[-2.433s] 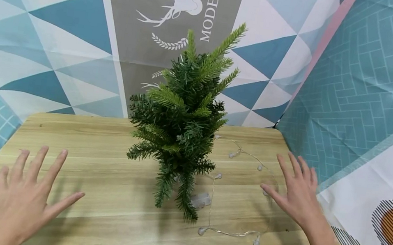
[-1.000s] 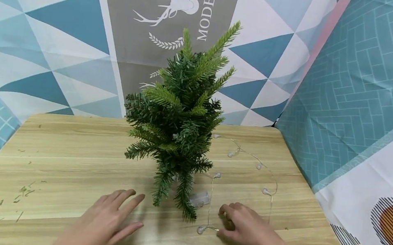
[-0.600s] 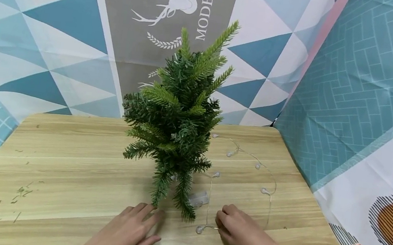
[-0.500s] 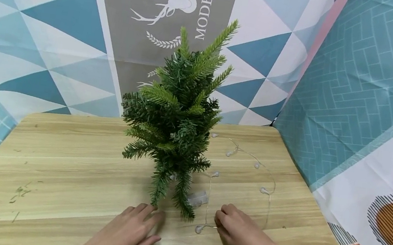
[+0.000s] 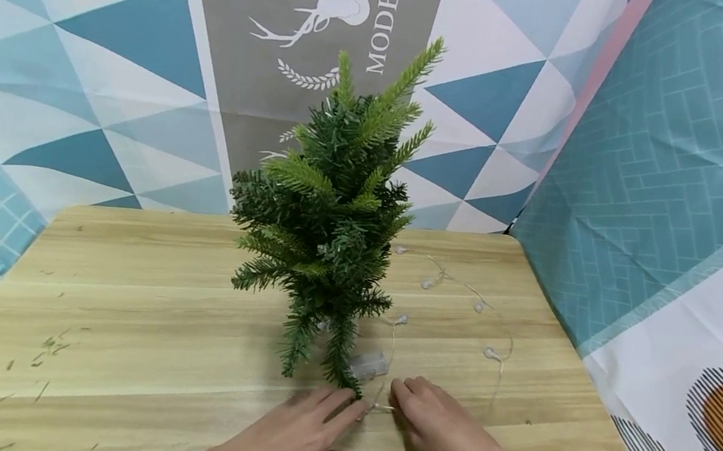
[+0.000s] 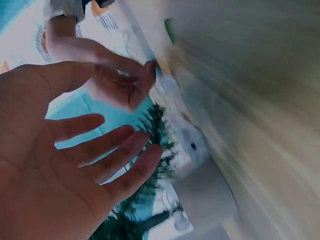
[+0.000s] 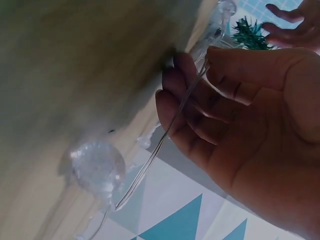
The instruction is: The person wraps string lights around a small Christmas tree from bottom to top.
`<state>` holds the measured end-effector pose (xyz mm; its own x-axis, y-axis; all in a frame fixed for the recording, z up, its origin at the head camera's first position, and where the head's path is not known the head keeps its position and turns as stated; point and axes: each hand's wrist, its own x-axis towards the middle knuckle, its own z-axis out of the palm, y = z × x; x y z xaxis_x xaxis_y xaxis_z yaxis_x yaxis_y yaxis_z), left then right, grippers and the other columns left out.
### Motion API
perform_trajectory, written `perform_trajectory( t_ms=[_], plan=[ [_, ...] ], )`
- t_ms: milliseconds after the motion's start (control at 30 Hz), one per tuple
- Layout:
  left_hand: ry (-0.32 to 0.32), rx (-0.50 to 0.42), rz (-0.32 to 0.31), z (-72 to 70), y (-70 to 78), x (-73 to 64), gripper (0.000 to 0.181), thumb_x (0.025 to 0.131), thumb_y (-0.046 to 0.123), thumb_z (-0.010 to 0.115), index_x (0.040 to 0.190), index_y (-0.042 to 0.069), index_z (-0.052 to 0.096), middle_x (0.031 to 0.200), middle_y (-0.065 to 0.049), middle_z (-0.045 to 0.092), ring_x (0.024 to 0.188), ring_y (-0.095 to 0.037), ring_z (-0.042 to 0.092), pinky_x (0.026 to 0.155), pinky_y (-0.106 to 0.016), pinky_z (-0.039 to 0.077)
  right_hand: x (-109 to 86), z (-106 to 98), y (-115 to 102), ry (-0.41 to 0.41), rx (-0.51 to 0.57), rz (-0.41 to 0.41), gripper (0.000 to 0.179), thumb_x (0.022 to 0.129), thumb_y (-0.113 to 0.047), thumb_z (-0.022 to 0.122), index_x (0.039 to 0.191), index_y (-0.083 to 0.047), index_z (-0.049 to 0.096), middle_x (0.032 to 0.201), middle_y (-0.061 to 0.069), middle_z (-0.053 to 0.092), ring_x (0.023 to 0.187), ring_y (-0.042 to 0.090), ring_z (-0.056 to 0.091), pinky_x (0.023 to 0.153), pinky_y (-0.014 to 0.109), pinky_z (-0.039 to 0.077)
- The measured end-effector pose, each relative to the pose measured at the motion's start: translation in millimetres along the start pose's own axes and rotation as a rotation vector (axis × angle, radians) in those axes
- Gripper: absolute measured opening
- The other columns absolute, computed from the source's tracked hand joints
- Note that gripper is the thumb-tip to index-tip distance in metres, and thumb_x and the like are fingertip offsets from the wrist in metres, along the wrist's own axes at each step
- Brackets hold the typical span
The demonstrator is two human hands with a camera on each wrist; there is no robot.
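Note:
A small artificial Christmas tree (image 5: 335,214) stands upright on the wooden table. String lights with clear round bulbs (image 5: 491,354) trail over the tabletop to its right and front. My right hand (image 5: 445,427) pinches their thin wire (image 7: 164,135) between thumb and fingers; a bulb (image 7: 98,169) hangs farther along it in the right wrist view. My left hand (image 5: 289,437) is low before the tree, its fingers loosely extended. Its fingertips overlap a front bulb and the lowest branch in the head view. In the left wrist view its palm (image 6: 45,165) holds nothing.
A clear plastic box (image 5: 368,365) lies at the tree's base, beside the wire. Bits of fallen needles (image 5: 54,345) are scattered on the table's left. Patterned cloth (image 5: 114,71) hangs behind and at both sides of the tabletop (image 5: 137,318).
Both hands came in from the table's sides to the front of the tree. My right hand took hold of the wire. My left hand then slid farther right, toward the front bulb.

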<state>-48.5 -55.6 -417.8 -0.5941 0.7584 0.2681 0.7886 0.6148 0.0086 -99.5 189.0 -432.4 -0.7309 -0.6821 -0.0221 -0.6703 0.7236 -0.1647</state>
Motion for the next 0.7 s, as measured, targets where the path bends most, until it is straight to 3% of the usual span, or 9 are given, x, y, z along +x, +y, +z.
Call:
perform_trajectory(
  t_ms=[233, 367, 467, 700],
  plan=[
    [-0.008, -0.093, -0.011, 0.2, 10.3, 15.9, 0.070, 0.089, 0.039, 0.050, 0.143, 0.008, 0.017, 0.144, -0.012, 0.027, 0.126, -0.024, 0.037, 0.095, -0.036, 0.041, -0.2, -8.8, -6.0, -0.007, 0.155, -0.064, 0.011, 0.090, -0.016, 0.051, 0.101, -0.016, 0.049, 0.070, -0.008, 0.057, 0.059, 0.002, 0.053, 0.052, 0.018, 0.045],
    [-0.012, -0.144, -0.020, 1.2, 14.0, 22.6, 0.071, 0.090, 0.038, 0.048, 0.144, 0.007, 0.013, 0.138, -0.008, 0.036, 0.123, -0.019, 0.040, 0.093, -0.034, 0.043, -3.9, -20.9, -4.4, -0.023, 0.310, -0.105, 0.008, 0.092, -0.016, 0.048, 0.100, -0.016, 0.050, 0.068, -0.012, 0.054, 0.054, -0.005, 0.045, 0.050, 0.013, 0.042],
    [-0.011, -0.185, -0.013, 2.5, 14.9, 25.5, 0.073, 0.089, 0.036, 0.051, 0.143, 0.006, 0.012, 0.131, -0.004, 0.044, 0.118, -0.015, 0.044, 0.092, -0.032, 0.043, -5.0, -34.1, -2.6, -0.019, 0.386, -0.107, 0.004, 0.092, -0.015, 0.048, 0.091, -0.019, 0.049, 0.064, -0.014, 0.047, 0.050, -0.006, 0.038, 0.046, 0.012, 0.039],
    [0.071, -0.261, -0.032, 2.8, 14.0, 35.4, 0.059, 0.092, 0.038, 0.044, 0.140, 0.009, 0.025, 0.121, 0.002, 0.051, 0.113, -0.012, 0.047, 0.092, -0.033, 0.043, -6.7, -67.3, -4.8, 0.023, 0.357, -0.089, 0.013, 0.093, -0.017, 0.047, 0.083, -0.025, 0.047, 0.060, -0.016, 0.041, 0.048, -0.006, 0.035, 0.042, 0.014, 0.037]
  ],
)
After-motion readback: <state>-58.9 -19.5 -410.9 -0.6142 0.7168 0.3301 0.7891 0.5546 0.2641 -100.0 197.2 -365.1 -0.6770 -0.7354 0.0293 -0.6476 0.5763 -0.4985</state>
